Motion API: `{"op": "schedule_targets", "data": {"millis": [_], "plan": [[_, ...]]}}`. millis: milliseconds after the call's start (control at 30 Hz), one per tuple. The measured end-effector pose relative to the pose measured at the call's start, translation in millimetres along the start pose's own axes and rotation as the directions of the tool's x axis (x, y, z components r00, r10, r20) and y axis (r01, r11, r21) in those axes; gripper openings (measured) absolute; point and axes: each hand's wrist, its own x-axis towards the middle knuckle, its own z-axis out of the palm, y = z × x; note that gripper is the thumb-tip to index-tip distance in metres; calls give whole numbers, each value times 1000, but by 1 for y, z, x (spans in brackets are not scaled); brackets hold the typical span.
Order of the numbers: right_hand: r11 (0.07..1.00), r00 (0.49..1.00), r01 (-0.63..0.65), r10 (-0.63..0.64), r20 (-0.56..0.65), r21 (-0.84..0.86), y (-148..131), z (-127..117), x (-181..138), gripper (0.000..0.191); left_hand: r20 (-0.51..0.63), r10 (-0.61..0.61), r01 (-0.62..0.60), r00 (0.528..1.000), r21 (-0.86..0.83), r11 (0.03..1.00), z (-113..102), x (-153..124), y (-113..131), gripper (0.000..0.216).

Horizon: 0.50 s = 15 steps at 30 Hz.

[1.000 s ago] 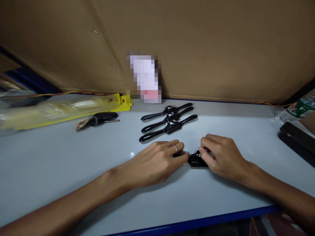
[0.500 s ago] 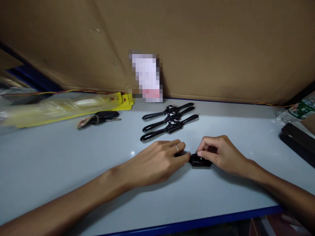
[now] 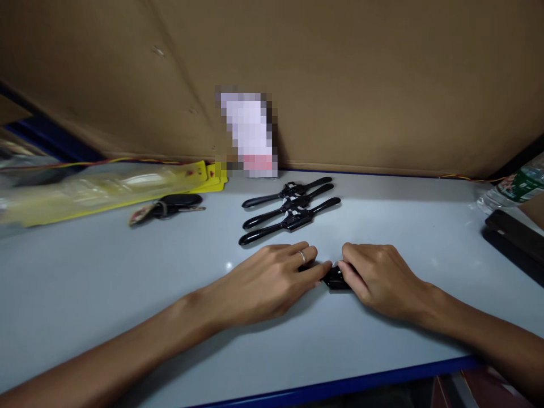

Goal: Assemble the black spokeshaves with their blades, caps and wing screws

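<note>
A small black tool [image 3: 334,278] lies on the pale table [image 3: 106,283] between my two hands, mostly hidden by them. My left hand [image 3: 272,280] covers its left end, fingers curled down onto it, a ring on one finger. My right hand [image 3: 378,277] closes over its right part, fingertips pressed on the black middle piece. Just behind my hands, three black two-handled tools [image 3: 289,215] lie side by side in a slanted row.
A car key with fob [image 3: 170,207] and long yellow packets [image 3: 106,190] lie at the left. A blurred-out upright card [image 3: 249,133] leans on the cardboard back wall. At the right edge sit a black case [image 3: 514,238] and a plastic bottle [image 3: 514,190]. The table's blue front edge runs close below my arms.
My right hand, raised and pinching over the black piece half a second ago, has lowered flat over it. The left hand has stayed where it was.
</note>
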Motion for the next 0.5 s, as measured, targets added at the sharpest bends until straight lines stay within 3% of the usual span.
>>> {"op": "schedule_targets", "data": {"millis": [367,500], "plan": [[998,995,-13,7,-97,-59,-2,7,0,26,-1,14,-14,1000,4,1000,2,-1,-1,33],[1000,982,16,-14,-190,10,1,1,1,26,-2,10,-10,1000,-8,1000,1,-1,-1,26]]}}
